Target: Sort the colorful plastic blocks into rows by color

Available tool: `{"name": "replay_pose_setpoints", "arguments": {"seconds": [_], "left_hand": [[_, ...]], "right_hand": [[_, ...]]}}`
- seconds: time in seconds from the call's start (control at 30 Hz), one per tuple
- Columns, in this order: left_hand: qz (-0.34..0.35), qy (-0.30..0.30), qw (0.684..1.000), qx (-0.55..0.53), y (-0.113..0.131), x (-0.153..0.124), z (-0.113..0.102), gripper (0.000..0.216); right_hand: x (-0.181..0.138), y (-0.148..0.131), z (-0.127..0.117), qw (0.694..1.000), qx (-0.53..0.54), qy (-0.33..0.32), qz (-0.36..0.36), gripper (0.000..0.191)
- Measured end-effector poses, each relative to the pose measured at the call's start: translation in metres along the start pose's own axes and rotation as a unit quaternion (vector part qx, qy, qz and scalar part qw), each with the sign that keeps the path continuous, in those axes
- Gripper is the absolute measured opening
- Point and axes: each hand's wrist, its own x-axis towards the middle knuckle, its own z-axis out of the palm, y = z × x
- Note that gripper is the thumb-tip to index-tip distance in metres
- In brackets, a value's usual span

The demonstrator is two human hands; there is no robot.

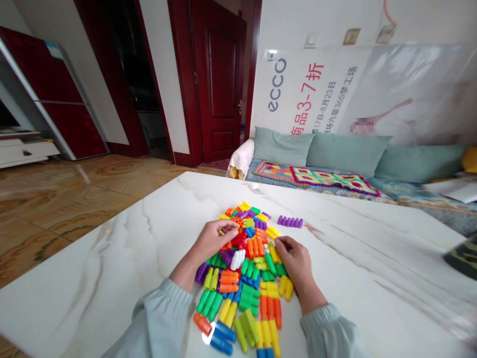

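Note:
A heap of colourful plastic building blocks [249, 266], made of joined bullet-shaped tubes, spreads over the white marble-look table [122, 258]. My left hand [214, 239] reaches over the left side of the heap. Its fingers are stretched and slightly apart, close to orange and red blocks. At the right side, my right hand [296, 256] has its fingers curled and tips together beside a yellow block [274, 252]; whatever they pinch is hidden. Another yellow block [273, 232] lies just beyond those fingertips. A white block [237, 259] rests between the hands.
A purple row of joined tubes [290, 222] lies apart, to the right of the heap. Beyond the table stands a sofa with green cushions [348, 151] and a crocheted cover [331, 181]. A camouflage-patterned item [464, 256] sits at the right edge.

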Motion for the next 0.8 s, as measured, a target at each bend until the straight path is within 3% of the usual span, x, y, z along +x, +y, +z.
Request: {"name": "replay_pose_setpoints", "arguments": {"seconds": [0.13,0.3,0.5,0.67,0.8], "left_hand": [[0.064,-0.065,0.991,0.101,0.010,-0.006,0.007,0.024],[0.172,-0.101,0.964,0.174,0.024,-0.015,0.019,0.045],[0.210,-0.172,0.922,0.276,0.023,-0.025,0.037,0.069],[0.190,-0.124,0.926,0.300,0.014,-0.022,0.040,0.051],[0.159,-0.026,0.967,0.199,0.009,-0.015,0.039,0.030]], "right_hand": [[0.000,-0.002,-0.002,1.000,-0.014,-0.005,0.002,0.038],[-0.001,-0.003,-0.003,1.000,-0.027,-0.005,0.003,0.040],[-0.002,-0.004,-0.003,1.000,-0.017,-0.002,0.000,0.043],[-0.002,-0.003,-0.001,1.000,0.001,0.011,0.002,0.042],[-0.001,-0.001,0.002,0.999,0.052,0.013,-0.007,0.040]]}}
